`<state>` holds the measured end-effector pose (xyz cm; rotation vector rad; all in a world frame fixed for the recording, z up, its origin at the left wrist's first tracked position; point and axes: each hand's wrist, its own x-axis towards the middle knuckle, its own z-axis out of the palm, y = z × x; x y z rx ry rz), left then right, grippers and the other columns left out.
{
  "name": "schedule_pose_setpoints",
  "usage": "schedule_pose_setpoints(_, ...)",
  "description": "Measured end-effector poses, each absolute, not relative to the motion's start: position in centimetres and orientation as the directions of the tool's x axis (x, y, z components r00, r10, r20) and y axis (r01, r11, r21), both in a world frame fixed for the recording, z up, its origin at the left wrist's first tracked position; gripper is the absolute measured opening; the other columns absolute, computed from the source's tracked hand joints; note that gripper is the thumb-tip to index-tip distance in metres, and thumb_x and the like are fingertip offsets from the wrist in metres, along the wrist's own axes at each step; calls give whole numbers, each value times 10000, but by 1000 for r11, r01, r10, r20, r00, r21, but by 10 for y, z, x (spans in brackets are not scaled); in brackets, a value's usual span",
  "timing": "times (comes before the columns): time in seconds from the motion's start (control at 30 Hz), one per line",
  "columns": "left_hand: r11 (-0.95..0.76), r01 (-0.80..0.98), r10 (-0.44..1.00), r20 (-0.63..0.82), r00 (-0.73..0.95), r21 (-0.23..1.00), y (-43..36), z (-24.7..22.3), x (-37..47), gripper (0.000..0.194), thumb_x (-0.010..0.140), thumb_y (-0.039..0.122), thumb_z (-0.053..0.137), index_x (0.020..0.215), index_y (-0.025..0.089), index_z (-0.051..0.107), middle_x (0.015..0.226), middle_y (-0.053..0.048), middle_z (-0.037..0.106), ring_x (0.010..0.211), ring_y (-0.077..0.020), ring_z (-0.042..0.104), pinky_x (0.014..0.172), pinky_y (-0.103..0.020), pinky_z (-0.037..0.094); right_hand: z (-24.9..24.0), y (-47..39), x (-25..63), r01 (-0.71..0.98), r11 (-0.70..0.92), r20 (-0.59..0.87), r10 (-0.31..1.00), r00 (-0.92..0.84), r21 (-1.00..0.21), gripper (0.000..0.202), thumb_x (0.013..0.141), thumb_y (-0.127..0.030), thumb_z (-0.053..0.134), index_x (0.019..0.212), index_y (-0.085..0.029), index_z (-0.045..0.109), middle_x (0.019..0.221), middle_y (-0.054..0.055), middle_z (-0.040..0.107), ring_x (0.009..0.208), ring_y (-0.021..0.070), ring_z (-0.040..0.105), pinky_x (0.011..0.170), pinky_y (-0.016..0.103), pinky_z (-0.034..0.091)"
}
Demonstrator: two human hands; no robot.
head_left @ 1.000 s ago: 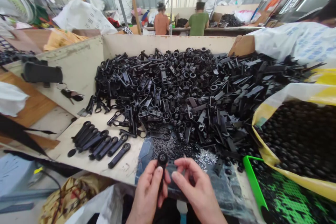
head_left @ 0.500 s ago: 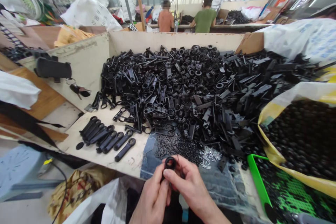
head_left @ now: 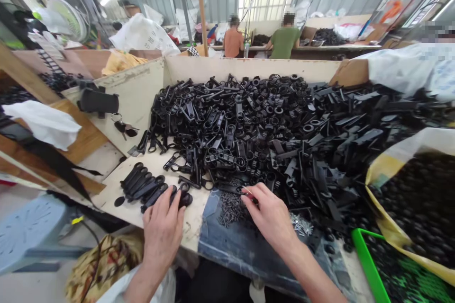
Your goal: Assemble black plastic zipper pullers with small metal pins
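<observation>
My left hand [head_left: 163, 222] lies over the near end of a row of black plastic handles [head_left: 137, 182], each with a round ring end. Its fingers are stretched and apart, touching the handles; the palm's underside is hidden. My right hand [head_left: 272, 218] is at the heap's front edge, just above the small dark screws [head_left: 229, 208]. Its thumb and forefinger are pinched together near a thin, pale and reddish item, too small to make out. Silvery pins [head_left: 302, 225] lie to the right of that hand, partly behind the wrist.
A large heap of black plastic parts [head_left: 227, 123] fills the walled bench. At right are a yellow-white sack of black round pieces [head_left: 419, 199] and a green tray [head_left: 368, 260]. Keys [head_left: 126, 128] hang at the left wall. Two people sit working at the back.
My hands were together around a black ringed part. They have parted: the left moved left to the handle row, the right forward to the screws. The view has shifted slightly.
</observation>
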<state>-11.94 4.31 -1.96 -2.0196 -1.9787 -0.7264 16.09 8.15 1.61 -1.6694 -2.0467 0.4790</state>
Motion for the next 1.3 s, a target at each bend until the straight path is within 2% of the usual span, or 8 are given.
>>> schedule_pose_setpoints(0.37, 68, 975, 858, 487, -165, 212, 53, -25, -130, 504, 1037, 296, 385, 1489, 126, 529, 1470, -191, 604, 1287, -366, 516, 1115, -570, 250, 36, 99, 176, 909, 191, 25, 980, -196, -370, 209, 983, -349, 660, 1151, -260, 746, 1071, 37, 752, 984, 223, 745, 793, 279, 528)
schedule_pose_setpoints(0.5, -33, 786, 903, 356, -241, 617, 47, -1, -106, 478, 990, 463, 468, 1345, 199, 646, 1344, -152, 680, 1208, -339, 589, 1041, -483, 421, 43, 66, 205, 822, 222, 46, 971, -233, -525, 249, 956, -316, 709, 1201, -281, 736, 1094, 12, 755, 845, 176, 732, 753, 258, 536)
schedule_pose_setpoints(0.6, 184, 298, 981, -194, 3, 937, 39, 19, -69, 496, 953, 618, 496, 1140, 224, 731, 1010, -106, 773, 769, -255, 673, 657, -348, 526, 52, 40, 208, 614, 340, 71, 905, -419, -712, 278, 948, -277, 729, 1225, -305, 738, 1142, 4, 759, 860, 164, 723, 788, 243, 542)
schedule_pose_setpoints(0.67, 433, 81, 813, -427, 396, 898, 34, 28, -42, 485, 948, 632, 533, 1058, 207, 741, 912, -100, 777, 666, -212, 664, 588, -303, 500, 57, 30, 204, 529, 403, 79, 843, -532, -747, 291, 959, -241, 714, 1237, -322, 738, 1154, -1, 758, 981, 175, 720, 881, 247, 530)
schedule_pose_setpoints(0.77, 629, -22, 573, -444, 688, 777, 28, 31, -15, 418, 905, 583, 667, 969, 171, 704, 775, -86, 756, 545, -138, 615, 522, -231, 425, 60, 31, 205, 483, 404, 83, 826, -558, -776, 344, 941, -241, 730, 1270, -340, 720, 1196, -7, 733, 924, 154, 713, 822, 230, 541)
schedule_pose_setpoints(1.0, 618, -150, 757, -534, 376, 772, 26, 25, -8, 546, 851, 619, 727, 1126, 149, 685, 776, -28, 694, 561, -82, 485, 524, -193, 318, 42, 84, 230, 905, 111, 114, 991, -70, -410, 186, 1020, -215, 565, 1037, -216, 751, 965, 44, 762, 850, 185, 719, 740, 262, 501)
schedule_pose_setpoints(1.17, 637, -271, 766, -554, 327, 722, 24, 29, -3, 588, 872, 643, 663, 1188, 147, 691, 768, -30, 678, 543, -93, 447, 531, -218, 310, 28, 104, 213, 963, -38, 59, 997, 56, -268, 302, 1013, -251, 570, 752, -196, 712, 808, 117, 777, 755, 268, 749, 626, 304, 435)
schedule_pose_setpoints(1.3, 634, -321, 773, -560, 298, 703, 23, 29, -1, 582, 849, 614, 699, 1199, 149, 705, 775, -40, 686, 576, -114, 483, 544, -224, 347, 34, 105, 208, 967, -69, 68, 994, 88, -247, 231, 1012, -277, 591, 830, -214, 720, 892, 98, 793, 799, 247, 755, 631, 293, 431)
